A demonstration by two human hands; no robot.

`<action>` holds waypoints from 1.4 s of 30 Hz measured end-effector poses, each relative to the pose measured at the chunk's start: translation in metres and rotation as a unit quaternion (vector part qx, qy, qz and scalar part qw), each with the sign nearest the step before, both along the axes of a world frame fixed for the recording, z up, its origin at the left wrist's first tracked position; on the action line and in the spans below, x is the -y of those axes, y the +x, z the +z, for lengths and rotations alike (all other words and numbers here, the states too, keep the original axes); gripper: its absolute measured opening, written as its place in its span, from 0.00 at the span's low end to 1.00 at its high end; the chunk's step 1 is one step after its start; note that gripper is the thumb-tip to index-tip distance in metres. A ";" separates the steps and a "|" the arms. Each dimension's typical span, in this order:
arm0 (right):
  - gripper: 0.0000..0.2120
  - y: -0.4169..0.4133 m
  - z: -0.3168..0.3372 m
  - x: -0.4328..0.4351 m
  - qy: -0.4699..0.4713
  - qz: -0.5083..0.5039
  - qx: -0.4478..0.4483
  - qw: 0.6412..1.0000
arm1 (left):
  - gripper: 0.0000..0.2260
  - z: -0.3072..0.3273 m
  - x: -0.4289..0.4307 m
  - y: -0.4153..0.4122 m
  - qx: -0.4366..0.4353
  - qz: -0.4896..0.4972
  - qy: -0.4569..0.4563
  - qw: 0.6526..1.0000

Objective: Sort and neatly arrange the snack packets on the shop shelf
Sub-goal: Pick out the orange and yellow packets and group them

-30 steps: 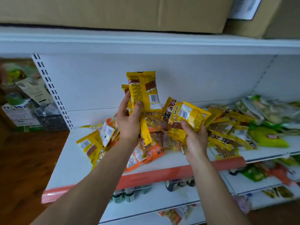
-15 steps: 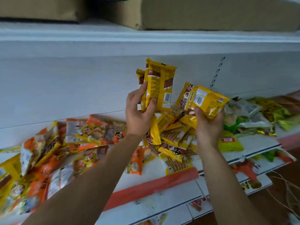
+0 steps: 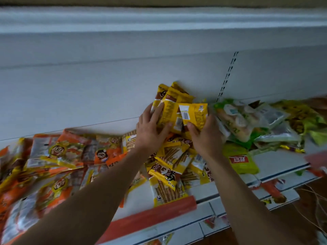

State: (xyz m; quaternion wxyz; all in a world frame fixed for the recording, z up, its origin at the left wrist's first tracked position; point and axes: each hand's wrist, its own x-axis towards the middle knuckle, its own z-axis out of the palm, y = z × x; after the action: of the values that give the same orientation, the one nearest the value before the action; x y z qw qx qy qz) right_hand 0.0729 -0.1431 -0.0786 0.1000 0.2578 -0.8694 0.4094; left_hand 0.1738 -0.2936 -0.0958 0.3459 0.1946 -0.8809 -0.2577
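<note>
- Gripped bundle of yellow packets with left hand and right hand, fingers curled round it, at the back of the shelf atop the heap.
- Judged early in the sort: only one kind gathered.
- Left loose yellow packets, orange packets and green packets jumbled.

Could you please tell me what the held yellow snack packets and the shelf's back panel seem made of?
Yellow snack packets: probably thin glossy plastic film; creased, shiny, printed with a barcode. Back panel: likely matte white painted sheet metal; smooth, flat, with a slotted upright.
</note>
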 end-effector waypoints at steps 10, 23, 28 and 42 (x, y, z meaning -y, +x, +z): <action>0.41 0.000 0.000 0.004 -0.111 0.016 0.065 0.992 | 0.17 0.005 0.004 0.004 -0.180 -0.025 0.113 0.977; 0.31 -0.008 0.022 -0.007 -0.034 -0.014 0.034 0.999 | 0.12 -0.005 0.002 0.023 -0.270 -0.010 0.320 0.908; 0.20 -0.002 0.028 -0.004 0.032 -0.018 -0.199 0.979 | 0.11 -0.002 0.002 0.023 -0.270 -0.033 0.325 0.906; 0.17 -0.004 0.015 0.035 0.239 0.137 -0.078 0.958 | 0.12 0.002 -0.002 0.030 -0.247 -0.023 0.356 0.901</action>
State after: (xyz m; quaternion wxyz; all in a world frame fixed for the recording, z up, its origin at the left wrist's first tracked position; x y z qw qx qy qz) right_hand 0.0689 -0.1785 -0.0634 0.0464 0.4219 -0.8878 0.1780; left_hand 0.2037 -0.2920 -0.0936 0.4539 0.2146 -0.6212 -0.6017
